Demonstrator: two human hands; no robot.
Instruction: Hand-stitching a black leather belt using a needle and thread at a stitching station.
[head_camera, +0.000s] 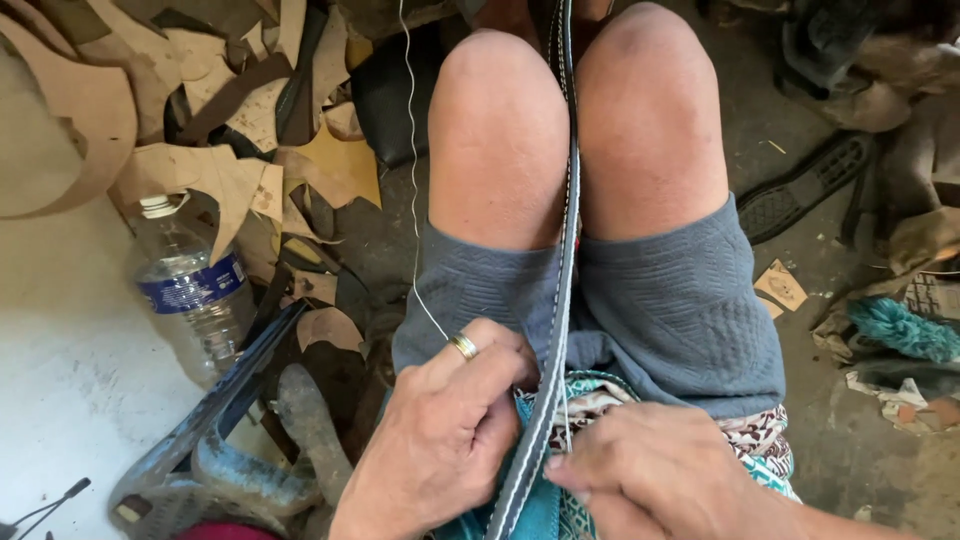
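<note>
Grey strap (553, 330) between curled hands (545, 455)

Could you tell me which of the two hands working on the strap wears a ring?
The left hand, gripping the dark stitched strap, wears a gold ring on one finger. The right hand, pinching the white thread beside the strap, is bare.

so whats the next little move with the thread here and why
Probably draw the white thread taut with the left hand: it trails loosely past the left knee, while the right hand pinches at the strap's stitched edge, so the stitch looks not yet snugged.
</note>
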